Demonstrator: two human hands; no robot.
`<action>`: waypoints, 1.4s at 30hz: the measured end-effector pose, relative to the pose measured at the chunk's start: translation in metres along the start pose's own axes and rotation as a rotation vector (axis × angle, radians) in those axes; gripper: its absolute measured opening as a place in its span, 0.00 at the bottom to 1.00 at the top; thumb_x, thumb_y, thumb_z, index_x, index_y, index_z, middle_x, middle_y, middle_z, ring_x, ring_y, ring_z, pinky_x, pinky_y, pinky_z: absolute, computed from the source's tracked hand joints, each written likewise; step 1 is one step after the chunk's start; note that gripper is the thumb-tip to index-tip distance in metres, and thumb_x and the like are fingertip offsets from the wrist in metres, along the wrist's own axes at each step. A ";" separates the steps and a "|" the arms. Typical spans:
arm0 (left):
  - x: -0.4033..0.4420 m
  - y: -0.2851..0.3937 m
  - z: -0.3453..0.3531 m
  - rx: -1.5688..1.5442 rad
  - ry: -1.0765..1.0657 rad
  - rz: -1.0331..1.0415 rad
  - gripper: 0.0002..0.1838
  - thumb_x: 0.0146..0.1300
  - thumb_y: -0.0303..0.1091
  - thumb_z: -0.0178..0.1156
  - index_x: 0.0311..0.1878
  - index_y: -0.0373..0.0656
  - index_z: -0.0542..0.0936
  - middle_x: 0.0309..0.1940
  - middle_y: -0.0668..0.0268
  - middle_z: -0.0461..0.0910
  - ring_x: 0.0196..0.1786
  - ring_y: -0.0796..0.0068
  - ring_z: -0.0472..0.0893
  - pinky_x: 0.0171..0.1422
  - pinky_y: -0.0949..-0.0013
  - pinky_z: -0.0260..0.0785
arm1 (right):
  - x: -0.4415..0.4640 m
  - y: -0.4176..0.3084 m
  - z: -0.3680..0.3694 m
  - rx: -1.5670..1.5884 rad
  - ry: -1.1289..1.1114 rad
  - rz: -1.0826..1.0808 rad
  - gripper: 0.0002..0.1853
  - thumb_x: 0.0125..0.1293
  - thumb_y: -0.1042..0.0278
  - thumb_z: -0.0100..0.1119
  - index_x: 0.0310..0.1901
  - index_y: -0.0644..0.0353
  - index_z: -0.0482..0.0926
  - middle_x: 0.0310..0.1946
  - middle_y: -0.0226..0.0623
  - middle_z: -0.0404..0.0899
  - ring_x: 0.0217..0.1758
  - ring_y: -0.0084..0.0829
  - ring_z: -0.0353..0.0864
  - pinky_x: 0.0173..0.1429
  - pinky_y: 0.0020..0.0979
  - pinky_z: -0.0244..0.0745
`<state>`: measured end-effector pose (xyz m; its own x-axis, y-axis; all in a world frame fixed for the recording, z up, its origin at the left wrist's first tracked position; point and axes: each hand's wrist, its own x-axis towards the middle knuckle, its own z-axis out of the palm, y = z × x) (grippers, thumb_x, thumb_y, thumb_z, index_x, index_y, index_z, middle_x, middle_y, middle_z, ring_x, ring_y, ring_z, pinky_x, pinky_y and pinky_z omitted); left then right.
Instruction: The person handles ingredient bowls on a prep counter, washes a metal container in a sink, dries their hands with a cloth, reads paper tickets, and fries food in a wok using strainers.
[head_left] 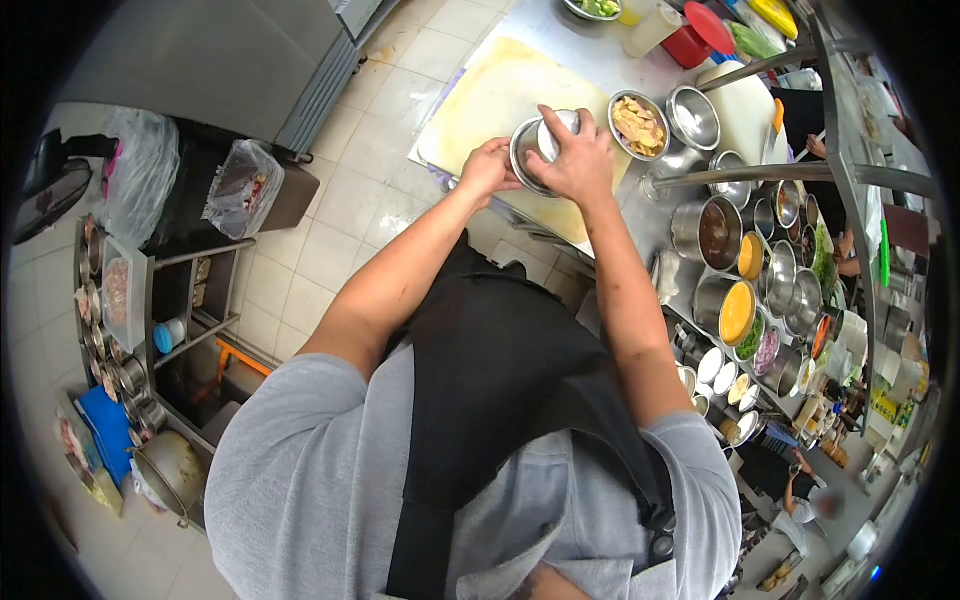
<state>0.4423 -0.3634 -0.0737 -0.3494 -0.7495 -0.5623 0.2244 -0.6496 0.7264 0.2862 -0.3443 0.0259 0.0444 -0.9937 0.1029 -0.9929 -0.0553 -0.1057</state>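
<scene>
Both hands are over the near edge of a pale cutting board (490, 90). My left hand (488, 170) is closed on the side of a round metal bowl (522, 160). My right hand (582, 160) is wrapped over a smaller, light-coloured metal bowl (567, 121), thumb and fingers spread across it, held above the first bowl. The inside of the lower bowl is mostly hidden by my right hand. Just right of my right hand stands a metal bowl of pale yellow-brown pieces (638, 125), with another metal bowl (693, 118) beside it.
Along the right counter are a pot of brown liquid (718, 232), a pot of yellow liquid (737, 311) and several ingredient bowls. A metal rail (745, 178) crosses above them. A lined bin (247, 190) stands left. Other people work at far right, including a person (803, 508).
</scene>
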 end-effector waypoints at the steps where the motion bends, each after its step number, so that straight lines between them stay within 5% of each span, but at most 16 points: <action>1: 0.007 -0.001 -0.001 -0.004 0.007 0.006 0.19 0.75 0.32 0.43 0.65 0.38 0.69 0.40 0.59 0.79 0.39 0.68 0.83 0.48 0.60 0.81 | 0.004 0.004 0.000 0.035 0.000 0.008 0.39 0.47 0.40 0.65 0.66 0.23 0.73 0.66 0.53 0.65 0.59 0.58 0.69 0.58 0.56 0.69; 6: 0.007 0.000 0.001 0.021 -0.001 0.026 0.20 0.73 0.30 0.46 0.66 0.37 0.69 0.37 0.61 0.80 0.33 0.72 0.82 0.42 0.65 0.82 | 0.002 0.009 -0.017 0.093 0.076 -0.001 0.39 0.47 0.39 0.66 0.67 0.22 0.72 0.67 0.52 0.64 0.61 0.59 0.68 0.61 0.60 0.66; 10: 0.007 0.001 -0.004 0.124 0.038 0.039 0.20 0.73 0.30 0.46 0.66 0.37 0.69 0.37 0.64 0.78 0.33 0.74 0.80 0.41 0.68 0.81 | -0.001 0.043 -0.044 0.390 0.267 0.077 0.41 0.49 0.45 0.70 0.68 0.33 0.71 0.62 0.57 0.69 0.64 0.58 0.69 0.68 0.50 0.65; 12: 0.002 0.003 -0.007 0.218 0.102 0.128 0.20 0.73 0.31 0.48 0.66 0.38 0.70 0.38 0.64 0.77 0.34 0.75 0.80 0.40 0.70 0.79 | -0.003 0.077 -0.043 0.722 0.235 0.047 0.39 0.57 0.53 0.67 0.71 0.50 0.68 0.67 0.52 0.68 0.68 0.46 0.69 0.72 0.40 0.63; 14: 0.000 0.005 -0.011 0.269 0.103 0.163 0.20 0.73 0.32 0.50 0.66 0.39 0.71 0.41 0.63 0.77 0.35 0.75 0.80 0.41 0.71 0.79 | -0.010 0.101 -0.038 1.307 0.154 0.188 0.39 0.61 0.56 0.63 0.74 0.55 0.63 0.70 0.47 0.66 0.71 0.44 0.67 0.74 0.40 0.61; 16: -0.006 0.011 -0.012 0.324 0.100 0.206 0.21 0.73 0.32 0.52 0.66 0.40 0.71 0.44 0.62 0.76 0.37 0.75 0.81 0.43 0.71 0.78 | -0.024 0.123 -0.031 1.985 0.098 0.300 0.40 0.62 0.57 0.59 0.76 0.57 0.58 0.73 0.44 0.62 0.74 0.43 0.63 0.76 0.40 0.57; 20: -0.032 0.012 -0.008 0.372 0.140 0.425 0.19 0.72 0.34 0.57 0.63 0.39 0.75 0.45 0.65 0.76 0.38 0.77 0.80 0.45 0.73 0.76 | -0.045 0.133 -0.020 2.406 0.143 0.202 0.40 0.63 0.45 0.52 0.74 0.57 0.60 0.70 0.45 0.66 0.71 0.45 0.68 0.74 0.47 0.62; 24: -0.097 0.054 0.035 0.507 0.205 0.726 0.17 0.68 0.28 0.59 0.59 0.40 0.78 0.47 0.62 0.79 0.40 0.77 0.79 0.49 0.72 0.73 | -0.058 0.149 0.019 2.578 0.214 0.146 0.40 0.64 0.43 0.49 0.70 0.66 0.64 0.68 0.50 0.68 0.69 0.47 0.70 0.72 0.46 0.66; 26: -0.133 0.080 0.061 0.673 0.204 1.005 0.17 0.67 0.27 0.59 0.59 0.39 0.78 0.48 0.59 0.79 0.41 0.75 0.80 0.49 0.71 0.74 | -0.049 0.135 0.015 2.563 0.341 0.284 0.38 0.64 0.43 0.49 0.68 0.66 0.68 0.65 0.52 0.71 0.66 0.49 0.73 0.71 0.47 0.68; 29: -0.175 0.102 0.094 0.808 0.097 1.156 0.17 0.66 0.27 0.60 0.58 0.39 0.78 0.50 0.55 0.79 0.43 0.67 0.82 0.51 0.67 0.75 | -0.043 0.110 0.009 2.602 0.251 0.259 0.43 0.62 0.45 0.54 0.72 0.68 0.60 0.67 0.51 0.70 0.67 0.46 0.72 0.71 0.45 0.68; 30: -0.181 0.107 0.106 0.818 0.115 1.158 0.17 0.66 0.27 0.60 0.58 0.39 0.78 0.50 0.55 0.79 0.43 0.67 0.82 0.51 0.67 0.75 | -0.038 0.102 0.007 2.616 0.231 0.251 0.43 0.62 0.45 0.54 0.72 0.68 0.60 0.67 0.51 0.70 0.67 0.46 0.72 0.71 0.45 0.68; 33: -0.186 0.107 0.131 1.093 0.100 1.213 0.19 0.65 0.28 0.62 0.59 0.38 0.76 0.54 0.50 0.77 0.47 0.61 0.82 0.54 0.65 0.76 | -0.027 0.077 0.007 2.640 -0.169 -0.209 0.53 0.58 0.42 0.58 0.76 0.70 0.50 0.69 0.49 0.67 0.69 0.41 0.70 0.71 0.40 0.68; 36: -0.175 0.106 0.132 1.290 0.257 1.093 0.21 0.63 0.29 0.60 0.59 0.34 0.74 0.51 0.48 0.78 0.45 0.54 0.83 0.50 0.60 0.78 | -0.026 0.030 -0.017 2.655 -0.182 -0.060 0.53 0.59 0.40 0.58 0.76 0.69 0.49 0.69 0.48 0.67 0.69 0.39 0.70 0.73 0.39 0.64; 38: -0.174 0.110 0.111 1.566 0.291 0.813 0.21 0.60 0.29 0.57 0.57 0.32 0.73 0.47 0.48 0.79 0.40 0.53 0.85 0.43 0.57 0.80 | -0.024 -0.001 -0.017 2.615 -0.240 -0.078 0.52 0.60 0.40 0.56 0.76 0.69 0.49 0.72 0.48 0.62 0.73 0.38 0.65 0.78 0.39 0.56; 42: -0.172 0.095 0.050 1.522 0.469 0.884 0.19 0.57 0.30 0.56 0.50 0.30 0.77 0.45 0.46 0.79 0.35 0.54 0.85 0.35 0.59 0.79 | -0.019 -0.072 -0.008 2.504 -0.355 -0.176 0.52 0.59 0.42 0.56 0.77 0.68 0.48 0.75 0.49 0.57 0.75 0.41 0.61 0.79 0.41 0.54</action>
<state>0.4782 -0.2896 0.1120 -0.2853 -0.9142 0.2880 -0.8448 0.3817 0.3750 0.3565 -0.3207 0.0395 0.3269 -0.9289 0.1739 0.8354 0.1980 -0.5127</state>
